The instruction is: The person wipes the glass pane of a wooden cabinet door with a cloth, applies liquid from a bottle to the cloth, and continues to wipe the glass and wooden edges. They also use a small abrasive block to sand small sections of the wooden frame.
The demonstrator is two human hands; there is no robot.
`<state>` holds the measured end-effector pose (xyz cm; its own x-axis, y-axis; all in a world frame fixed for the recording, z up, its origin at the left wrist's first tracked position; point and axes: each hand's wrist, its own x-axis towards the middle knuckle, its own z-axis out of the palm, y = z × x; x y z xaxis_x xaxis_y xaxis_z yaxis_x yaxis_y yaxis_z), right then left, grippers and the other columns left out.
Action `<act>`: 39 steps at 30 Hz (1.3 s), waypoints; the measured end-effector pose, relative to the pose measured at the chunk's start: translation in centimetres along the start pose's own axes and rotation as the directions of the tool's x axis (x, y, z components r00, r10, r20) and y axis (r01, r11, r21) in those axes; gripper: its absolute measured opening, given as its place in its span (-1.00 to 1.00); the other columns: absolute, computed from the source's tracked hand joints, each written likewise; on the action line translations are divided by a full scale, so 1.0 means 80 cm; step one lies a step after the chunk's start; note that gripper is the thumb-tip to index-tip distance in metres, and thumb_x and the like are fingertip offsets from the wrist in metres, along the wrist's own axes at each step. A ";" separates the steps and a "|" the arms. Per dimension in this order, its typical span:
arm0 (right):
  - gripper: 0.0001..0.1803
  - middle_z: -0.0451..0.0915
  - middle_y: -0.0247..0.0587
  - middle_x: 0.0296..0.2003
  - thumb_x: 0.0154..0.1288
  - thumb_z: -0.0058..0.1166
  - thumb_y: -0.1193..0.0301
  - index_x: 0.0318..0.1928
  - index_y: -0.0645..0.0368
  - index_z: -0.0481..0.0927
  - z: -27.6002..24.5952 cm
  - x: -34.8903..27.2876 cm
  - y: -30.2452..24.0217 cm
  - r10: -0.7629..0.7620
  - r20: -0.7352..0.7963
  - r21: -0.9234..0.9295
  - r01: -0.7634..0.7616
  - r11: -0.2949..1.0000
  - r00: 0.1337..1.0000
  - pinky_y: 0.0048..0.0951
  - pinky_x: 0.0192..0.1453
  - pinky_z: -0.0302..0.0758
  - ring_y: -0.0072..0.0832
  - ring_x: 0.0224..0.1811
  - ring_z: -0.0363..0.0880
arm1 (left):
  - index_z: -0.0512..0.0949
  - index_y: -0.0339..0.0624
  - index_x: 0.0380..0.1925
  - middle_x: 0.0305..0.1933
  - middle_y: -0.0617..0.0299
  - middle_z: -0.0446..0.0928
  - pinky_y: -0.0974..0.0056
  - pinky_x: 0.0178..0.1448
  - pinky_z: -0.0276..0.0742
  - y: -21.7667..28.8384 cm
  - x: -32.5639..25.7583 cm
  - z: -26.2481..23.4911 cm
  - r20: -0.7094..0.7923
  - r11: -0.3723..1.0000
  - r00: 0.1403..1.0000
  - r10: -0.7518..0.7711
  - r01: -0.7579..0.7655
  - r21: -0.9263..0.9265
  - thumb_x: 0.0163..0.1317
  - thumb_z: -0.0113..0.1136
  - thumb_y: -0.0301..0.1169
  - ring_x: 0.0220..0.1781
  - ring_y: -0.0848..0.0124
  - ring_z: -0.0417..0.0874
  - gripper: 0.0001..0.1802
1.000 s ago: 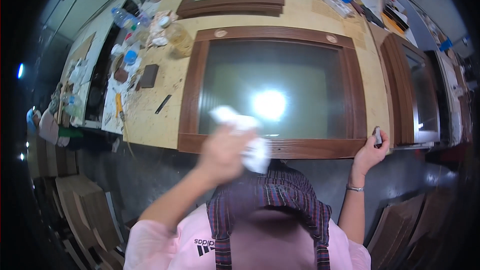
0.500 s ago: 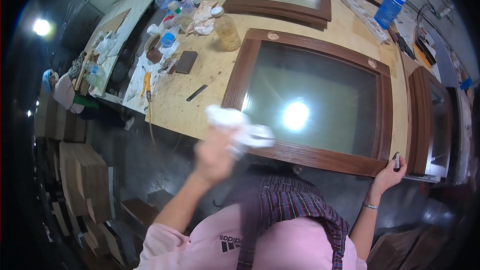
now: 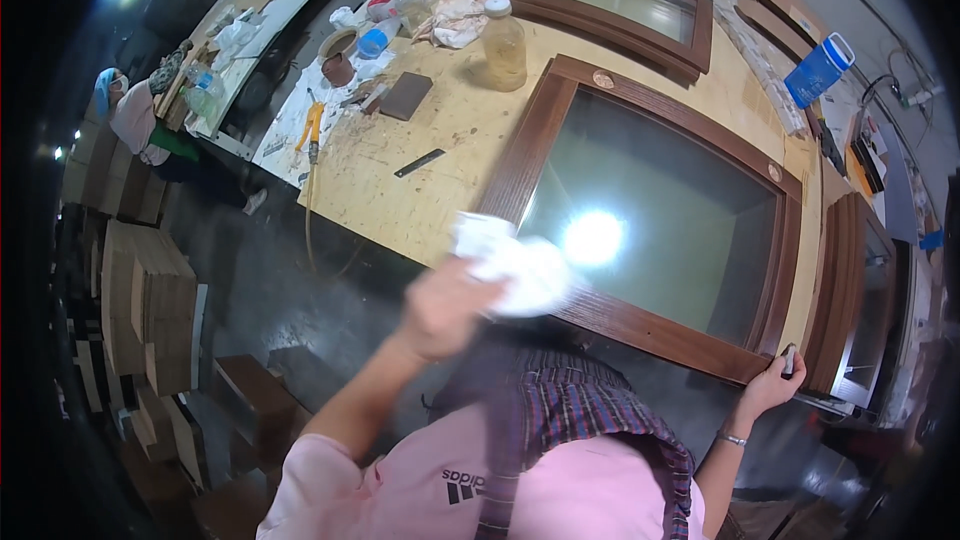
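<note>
A brown wooden-framed glass door point(image 3: 526, 155) lies flat at the bench's front edge, a bright lamp mirrored in its glass. My left hand point(image 3: 450, 308), blurred by motion, grips a crumpled white cloth point(image 3: 515, 265) over the frame's near left corner. Whether the cloth touches the wood cannot be made out. At the near right corner, my right hand point(image 3: 772, 387) is closed round a small grey-and-dark object point(image 3: 790, 358) whose kind does not show. That hand is against the frame's corner. Two round copper-coloured discs point(image 3: 603, 79) sit on the far rail.
A second framed door point(image 3: 610, 10) lies farther back. To its left stand a bottle of yellowish liquid point(image 3: 504, 45), a brown block point(image 3: 406, 96), a black strip point(image 3: 419, 162) and an orange-handled air gun point(image 3: 314, 125). More frames point(image 3: 840, 290) stand at right. A co-worker point(image 3: 135, 120) is far left.
My left hand and the cloth have moved right and slightly nearer along the frame. The whole view has turned a little; my right hand keeps its place at the corner.
</note>
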<state>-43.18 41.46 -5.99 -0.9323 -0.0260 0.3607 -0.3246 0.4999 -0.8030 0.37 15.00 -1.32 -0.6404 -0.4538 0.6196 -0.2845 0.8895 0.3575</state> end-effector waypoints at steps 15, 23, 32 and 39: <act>-0.56 0.48 -0.17 0.12 0.30 -0.01 0.70 0.20 0.32 0.44 0.026 -0.100 -0.214 -0.392 0.428 0.556 0.105 0.825 0.814 -0.39 0.33 0.37 -0.43 0.18 0.46 | 0.64 -0.14 0.06 0.25 0.13 0.57 -0.11 0.52 0.18 0.077 0.137 0.065 0.102 0.975 0.995 -0.016 0.038 -0.217 0.08 0.29 -0.49 0.40 0.04 0.44 -0.55; -0.36 0.55 -0.05 0.10 0.30 0.29 0.35 0.27 0.28 0.28 0.038 -0.164 -0.293 -0.314 0.949 0.084 -0.925 0.370 -0.040 -0.31 0.25 0.55 -0.30 0.15 0.58 | 0.55 -0.36 0.19 0.38 -0.13 0.42 0.04 0.55 0.12 0.084 0.110 0.026 0.400 0.190 0.902 -0.165 0.427 -0.884 0.30 0.11 -0.55 0.50 0.05 0.33 -0.56; -0.39 0.60 0.14 -0.03 0.40 0.20 0.25 0.27 0.34 0.29 0.040 -0.173 -0.285 -0.309 0.905 -0.114 -0.867 0.485 -0.292 -0.19 0.07 0.69 -0.11 -0.06 0.71 | 0.55 -0.46 0.15 0.33 -0.18 0.46 0.05 0.51 0.20 0.074 0.074 0.022 0.422 -0.044 0.885 -0.196 0.422 -0.905 0.39 0.17 -0.29 0.52 0.05 0.27 -0.53; -0.75 0.68 -0.16 -0.35 0.27 0.22 0.48 -0.04 0.20 0.59 0.055 -0.121 -0.307 -0.516 0.812 0.531 -0.021 0.847 -0.273 -0.44 -0.36 0.56 -0.40 -0.46 0.62 | 0.56 -0.45 0.10 0.14 -0.16 0.57 0.03 0.27 0.55 0.096 0.036 0.014 0.017 0.027 0.808 -0.588 0.041 -0.999 0.35 0.26 -0.18 0.24 0.10 0.58 -0.48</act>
<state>-26.86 25.65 8.13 0.2923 -0.9538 -0.0695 -0.3398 -0.0357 -0.9398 -4.44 20.56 2.46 -0.3624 -0.8894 0.2787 0.6788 -0.0470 0.7328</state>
